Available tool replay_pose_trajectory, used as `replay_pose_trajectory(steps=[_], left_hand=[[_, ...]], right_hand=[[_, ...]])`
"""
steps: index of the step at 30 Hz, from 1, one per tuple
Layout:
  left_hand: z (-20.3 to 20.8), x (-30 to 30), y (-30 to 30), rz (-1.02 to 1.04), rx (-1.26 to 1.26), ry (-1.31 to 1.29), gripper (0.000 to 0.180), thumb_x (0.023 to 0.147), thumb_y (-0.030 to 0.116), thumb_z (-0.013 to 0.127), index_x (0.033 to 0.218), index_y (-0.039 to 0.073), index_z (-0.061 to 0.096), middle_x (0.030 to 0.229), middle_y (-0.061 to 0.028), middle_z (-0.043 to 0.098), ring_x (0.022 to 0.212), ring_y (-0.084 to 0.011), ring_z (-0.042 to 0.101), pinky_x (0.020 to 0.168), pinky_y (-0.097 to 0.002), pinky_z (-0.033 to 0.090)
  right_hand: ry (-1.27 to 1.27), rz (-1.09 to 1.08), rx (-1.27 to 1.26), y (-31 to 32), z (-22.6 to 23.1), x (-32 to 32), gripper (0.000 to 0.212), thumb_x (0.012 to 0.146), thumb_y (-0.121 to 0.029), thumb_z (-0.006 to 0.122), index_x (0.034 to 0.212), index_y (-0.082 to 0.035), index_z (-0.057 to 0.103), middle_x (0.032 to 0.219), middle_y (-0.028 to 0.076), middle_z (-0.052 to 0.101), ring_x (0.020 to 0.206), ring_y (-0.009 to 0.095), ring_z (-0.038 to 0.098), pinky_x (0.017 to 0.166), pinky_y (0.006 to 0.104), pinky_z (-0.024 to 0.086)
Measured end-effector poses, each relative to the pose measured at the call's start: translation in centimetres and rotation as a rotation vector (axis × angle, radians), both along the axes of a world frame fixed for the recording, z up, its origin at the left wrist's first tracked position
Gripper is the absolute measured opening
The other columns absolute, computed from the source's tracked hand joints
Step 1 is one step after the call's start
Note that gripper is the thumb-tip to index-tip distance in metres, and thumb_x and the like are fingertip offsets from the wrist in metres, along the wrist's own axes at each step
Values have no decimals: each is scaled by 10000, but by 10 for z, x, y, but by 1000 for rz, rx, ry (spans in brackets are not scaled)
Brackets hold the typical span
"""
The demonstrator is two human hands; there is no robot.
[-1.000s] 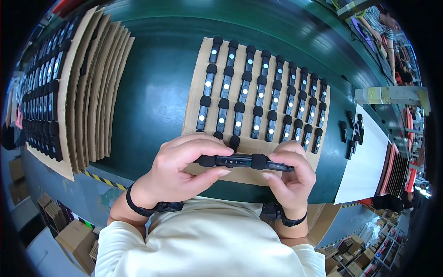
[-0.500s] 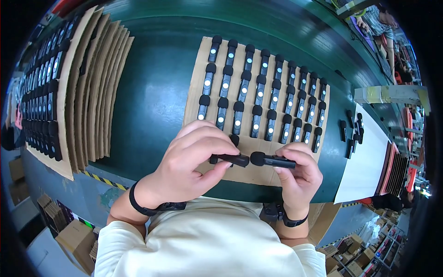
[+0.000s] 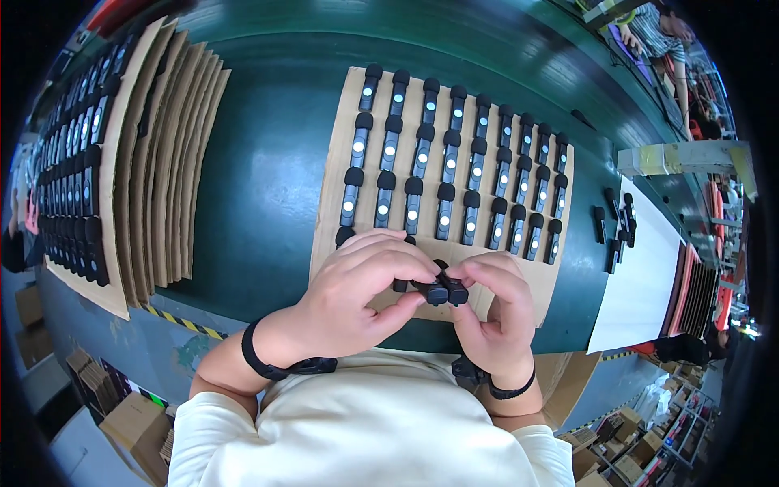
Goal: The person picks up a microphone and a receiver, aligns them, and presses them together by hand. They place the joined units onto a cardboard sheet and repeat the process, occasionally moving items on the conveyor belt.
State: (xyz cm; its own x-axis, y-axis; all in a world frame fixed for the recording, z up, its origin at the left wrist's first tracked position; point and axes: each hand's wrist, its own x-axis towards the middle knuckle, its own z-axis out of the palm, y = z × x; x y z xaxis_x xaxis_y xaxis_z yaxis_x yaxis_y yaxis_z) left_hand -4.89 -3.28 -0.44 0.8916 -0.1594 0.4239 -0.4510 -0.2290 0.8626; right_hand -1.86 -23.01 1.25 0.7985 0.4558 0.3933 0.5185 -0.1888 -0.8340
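Note:
My left hand and my right hand meet over the near edge of a cardboard sheet on the green table. Each hand pinches a small black clip-shaped device, and the two pieces touch end to end between my fingertips. Rows of the same black devices, each with a pale round dot, lie in columns on the sheet beyond my hands. My fingers hide most of both held pieces.
A fanned stack of cardboard sheets lies to the left, its leftmost sheet filled with black devices. Several loose black devices sit beside a white sheet on the right. Another person works at the far right. Cardboard boxes stand below the table.
My hands have drawn together. The two black pieces, held apart in a line before, are now pressed end to end between my fingertips, closer to my body.

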Motion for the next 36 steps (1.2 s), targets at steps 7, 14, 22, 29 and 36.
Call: replay_pose_trajectory(steps=[7,14,22,29,36], left_hand=[[-1,-6,-10,-4,271,-120,340,720,0,717,1051,45,656,953,-90,698,861,-247,672,944,-435,498],[-12,-13,-25,12,437,-258,233,740,50,697,971,47,661,1026,-102,672,887,-237,660,944,-424,498],[-20,-16,-33,-101,757,-379,154,752,137,601,867,44,645,1059,-109,647,1042,-254,605,991,-427,463],[-22,-17,-30,-148,819,-361,144,738,136,596,839,40,632,1076,-119,633,1073,-256,579,1010,-439,444],[-23,-13,-33,-80,811,-330,137,745,125,597,846,36,619,1078,-123,627,1062,-256,579,1008,-439,442]], right_hand=[[-88,15,-163,-31,-1,-4,440,715,101,699,1125,-7,585,972,153,659,806,309,630,726,355,507],[-102,-52,-307,-51,-9,-10,343,713,89,694,1027,-4,590,990,164,670,858,311,651,765,362,515],[-281,8,-480,-60,-33,-18,325,715,24,724,1007,-48,600,1116,112,627,965,310,631,802,399,513],[-231,72,-561,-55,-30,-23,314,700,35,735,961,-59,589,1116,119,615,979,322,624,806,401,512],[-262,51,-559,-53,-36,-14,307,701,7,747,962,-58,600,1126,117,608,936,301,622,794,397,507]])
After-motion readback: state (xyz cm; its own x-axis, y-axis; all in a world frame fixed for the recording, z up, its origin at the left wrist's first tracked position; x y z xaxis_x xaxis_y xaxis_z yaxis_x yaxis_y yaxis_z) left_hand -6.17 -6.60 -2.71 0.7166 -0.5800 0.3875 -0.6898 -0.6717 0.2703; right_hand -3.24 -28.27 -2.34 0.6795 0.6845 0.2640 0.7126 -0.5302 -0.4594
